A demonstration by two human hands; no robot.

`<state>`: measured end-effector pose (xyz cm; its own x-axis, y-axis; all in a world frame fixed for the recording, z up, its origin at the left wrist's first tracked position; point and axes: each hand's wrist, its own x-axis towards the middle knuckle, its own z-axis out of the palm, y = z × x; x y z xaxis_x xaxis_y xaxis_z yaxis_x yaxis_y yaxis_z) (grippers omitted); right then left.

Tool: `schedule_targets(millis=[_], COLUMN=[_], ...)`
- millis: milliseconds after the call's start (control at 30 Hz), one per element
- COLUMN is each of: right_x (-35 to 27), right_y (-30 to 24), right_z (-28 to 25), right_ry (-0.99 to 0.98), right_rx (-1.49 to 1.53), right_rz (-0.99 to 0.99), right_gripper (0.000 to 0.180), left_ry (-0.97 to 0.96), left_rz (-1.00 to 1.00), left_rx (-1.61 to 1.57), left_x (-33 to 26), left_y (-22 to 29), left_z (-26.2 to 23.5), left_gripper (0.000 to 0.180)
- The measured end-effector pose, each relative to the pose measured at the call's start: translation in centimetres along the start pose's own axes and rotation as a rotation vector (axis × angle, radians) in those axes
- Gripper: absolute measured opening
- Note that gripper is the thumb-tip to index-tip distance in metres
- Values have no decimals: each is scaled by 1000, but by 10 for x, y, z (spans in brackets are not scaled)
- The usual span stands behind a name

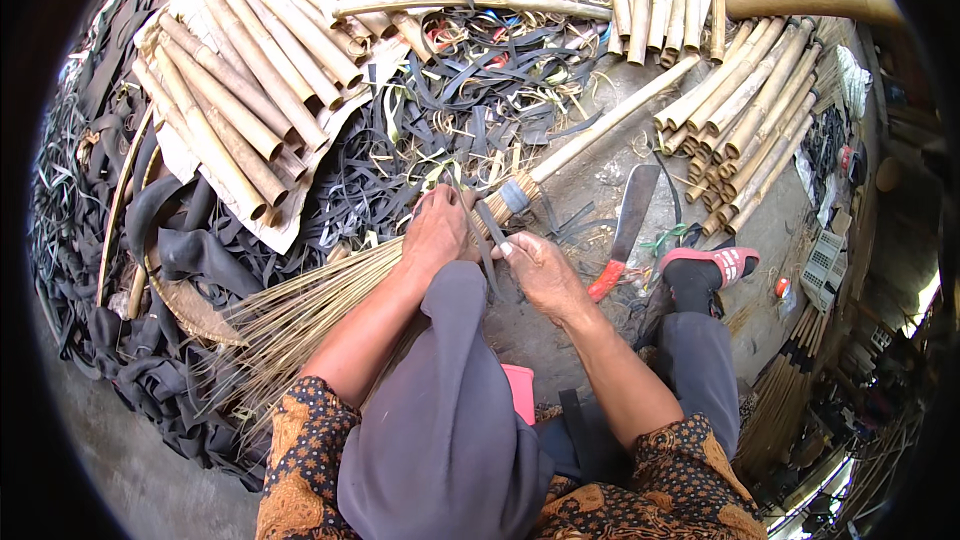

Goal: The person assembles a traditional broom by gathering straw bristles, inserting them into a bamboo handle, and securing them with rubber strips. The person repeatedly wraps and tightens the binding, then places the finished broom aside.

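Note:
A stick broom lies slantwise before me, its thin bristles (320,285) fanning to the lower left and its bamboo handle (615,125) pointing to the upper right. Grey-blue binding (514,197) wraps the place where bristles and handle meet. My left hand (440,228) is closed around the bristle bundle just below that binding. Between thumb and fingers, my right hand (540,268) pinches a dark rubber strip (490,224), which crosses the bundle beside my left hand. Another thin strip end hangs between the hands. My left fingertips are partly hidden.
A machete (636,205) with a red handle rests right of my right hand, near my sandalled foot (708,268). Bamboo tubes (230,90) lie at the upper left, bamboo-handled brooms (750,110) at the upper right. Loose rubber strips (350,175) cover the ground between.

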<state>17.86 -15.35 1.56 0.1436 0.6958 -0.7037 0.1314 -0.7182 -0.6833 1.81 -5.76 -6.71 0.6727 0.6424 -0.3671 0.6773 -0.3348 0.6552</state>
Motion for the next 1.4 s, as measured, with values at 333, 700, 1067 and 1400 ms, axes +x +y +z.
schedule_targets(millis=[333,700,1067,1400], right_x=[27,-38,2,49], right_y=[-4,13,53,34], right_z=[20,13,-4,30], right_ry=[119,40,-202,197], right_rx=[107,-156,580,332], right_rz=[17,-178,163,182], right_gripper=[27,22,24,27], left_ry=[6,-304,-950,53], left_rz=[-128,-301,-211,-79], left_rx=[349,68,-926,405], left_x=[-4,23,36,1], left_y=[11,0,-17,16], left_z=[21,-26,-45,24], left_gripper=[56,52,73,48])
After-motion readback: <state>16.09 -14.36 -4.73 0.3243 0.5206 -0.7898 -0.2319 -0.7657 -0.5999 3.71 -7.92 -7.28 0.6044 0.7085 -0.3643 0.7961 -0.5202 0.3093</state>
